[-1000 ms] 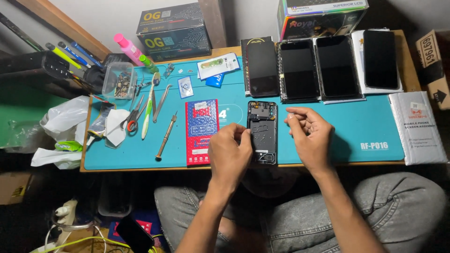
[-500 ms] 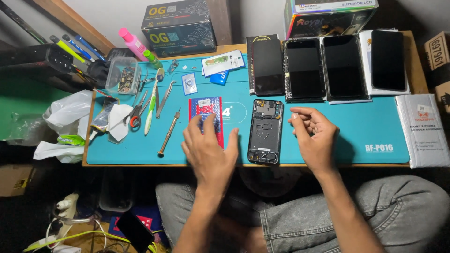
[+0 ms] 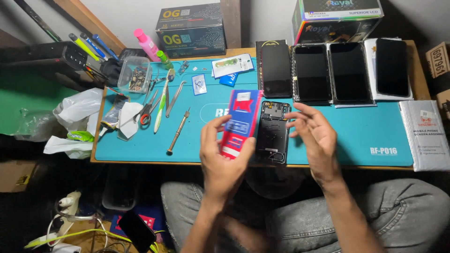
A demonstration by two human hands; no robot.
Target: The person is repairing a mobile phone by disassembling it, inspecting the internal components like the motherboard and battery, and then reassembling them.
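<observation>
Head view: table (image 3: 140,155) carries a teal work mat (image 3: 356,131). Opened phone (image 3: 273,132) lies back-up at its front edge. Left hand (image 3: 225,157) grips a red-blue battery pack (image 3: 240,122); right hand (image 3: 315,136) hovers open, holding nothing.

Four dark screens (image 3: 330,72) along mat's (image 3: 375,131) back edge; tweezers (image 3: 174,97), screwdriver (image 3: 178,131), scissors (image 3: 146,110) near left edge.

Left hand (image 3: 224,157) raised, fingers (image 3: 212,129) curled in grip; right hand (image 3: 315,136) open, fingers spread.
</observation>
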